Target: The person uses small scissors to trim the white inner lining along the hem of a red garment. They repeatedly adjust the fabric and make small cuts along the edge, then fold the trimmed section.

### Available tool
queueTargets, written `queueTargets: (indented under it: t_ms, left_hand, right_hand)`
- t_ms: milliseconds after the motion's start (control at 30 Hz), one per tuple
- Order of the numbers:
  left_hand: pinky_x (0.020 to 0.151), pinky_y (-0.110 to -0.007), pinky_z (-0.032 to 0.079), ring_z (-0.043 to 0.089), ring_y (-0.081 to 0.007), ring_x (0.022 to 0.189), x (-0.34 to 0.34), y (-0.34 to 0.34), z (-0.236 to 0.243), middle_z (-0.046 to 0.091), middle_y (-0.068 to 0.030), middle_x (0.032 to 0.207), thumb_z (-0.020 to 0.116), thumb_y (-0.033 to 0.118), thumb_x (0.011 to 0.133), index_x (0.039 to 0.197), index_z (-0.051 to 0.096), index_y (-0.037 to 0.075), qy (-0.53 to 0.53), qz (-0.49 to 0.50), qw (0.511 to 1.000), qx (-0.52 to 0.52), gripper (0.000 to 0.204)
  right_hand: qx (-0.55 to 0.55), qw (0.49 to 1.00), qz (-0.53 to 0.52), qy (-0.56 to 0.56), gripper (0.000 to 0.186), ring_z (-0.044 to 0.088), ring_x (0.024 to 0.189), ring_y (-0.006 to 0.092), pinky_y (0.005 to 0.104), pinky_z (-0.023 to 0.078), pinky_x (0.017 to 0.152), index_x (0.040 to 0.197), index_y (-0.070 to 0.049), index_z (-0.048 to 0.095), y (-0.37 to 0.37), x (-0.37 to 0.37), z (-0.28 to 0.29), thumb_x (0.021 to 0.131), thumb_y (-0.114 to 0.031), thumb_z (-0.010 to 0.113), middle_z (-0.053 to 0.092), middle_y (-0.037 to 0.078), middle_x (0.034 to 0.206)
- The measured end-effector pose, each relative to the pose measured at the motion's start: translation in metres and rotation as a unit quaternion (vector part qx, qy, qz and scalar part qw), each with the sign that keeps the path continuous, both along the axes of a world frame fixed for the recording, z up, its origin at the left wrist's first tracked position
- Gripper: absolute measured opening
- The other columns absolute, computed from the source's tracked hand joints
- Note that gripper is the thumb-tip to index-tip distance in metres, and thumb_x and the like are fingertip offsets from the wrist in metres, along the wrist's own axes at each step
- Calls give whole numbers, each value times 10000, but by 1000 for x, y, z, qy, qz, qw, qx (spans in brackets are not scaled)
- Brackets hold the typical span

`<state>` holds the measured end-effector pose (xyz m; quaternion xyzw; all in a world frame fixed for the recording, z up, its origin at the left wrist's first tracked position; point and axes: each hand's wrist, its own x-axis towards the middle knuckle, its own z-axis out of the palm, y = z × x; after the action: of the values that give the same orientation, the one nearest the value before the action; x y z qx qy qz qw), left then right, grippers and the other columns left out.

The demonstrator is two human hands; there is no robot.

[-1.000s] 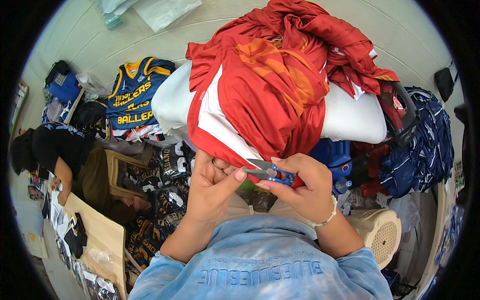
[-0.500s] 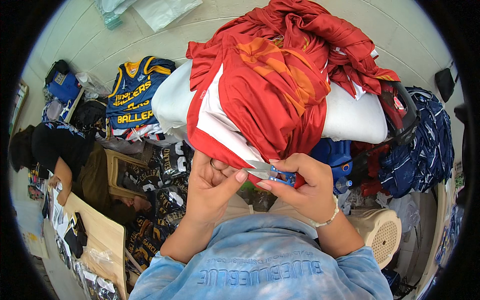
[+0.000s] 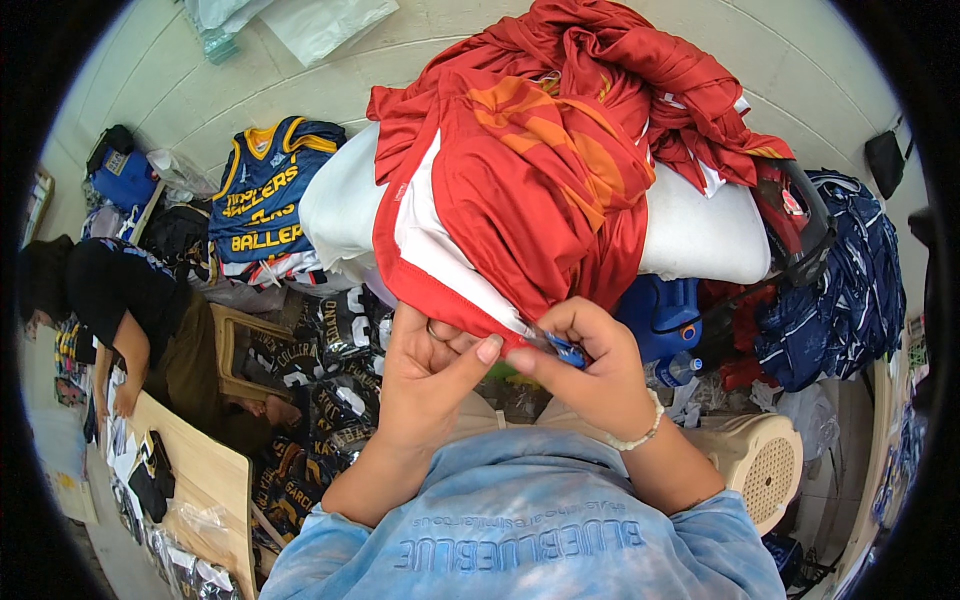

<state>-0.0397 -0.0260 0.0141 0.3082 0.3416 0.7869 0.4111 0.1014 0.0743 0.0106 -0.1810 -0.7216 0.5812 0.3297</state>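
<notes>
A red garment (image 3: 540,210) with white and orange panels lies heaped over a white padded board (image 3: 705,230) in front of me. My left hand (image 3: 425,365) pinches its near hem between thumb and fingers. Close beside it, my right hand (image 3: 595,370) is closed around small thread snips with blue handles (image 3: 566,350). The blades are mostly hidden by my right fingers and sit right at the hem. My two hands are almost touching, and the thumb and fingertips of the right one meet the cloth's edge.
Left of the board lies a navy and yellow jersey (image 3: 265,190). A person in black (image 3: 130,300) bends over a wooden table (image 3: 220,480) at the left. Blue jug (image 3: 665,310), water bottle (image 3: 678,370), beige stool (image 3: 765,470) and hanging navy garments (image 3: 835,280) stand to the right.
The snips' blades, plainly visible and spread before, are now mostly covered by my right fingers. My right hand has shifted slightly left and curled more tightly at the hem.
</notes>
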Motion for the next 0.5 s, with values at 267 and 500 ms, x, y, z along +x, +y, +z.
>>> queueTargets:
  t_ms: [267,500]
  left_hand:
    - [915,-319,491,611,-202,1066,-6,-4,1,612,-141,1140,619,-76,842,1320,391,-13,0,31,999,-28,534]
    - [944,-334,481,608,-221,1085,-6,-4,0,617,-162,1136,609,-91,838,1309,392,-28,18,13,1000,0,523]
  right_hand:
    - [41,996,-29,68,256,525,665,76,228,438,608,893,-17,589,-2,1,-2,756,-110,784,596,32,764]
    - [213,973,-77,54,345,657,672,172,256,494,589,881,-11,626,2,6,0,691,-200,843,668,105,791]
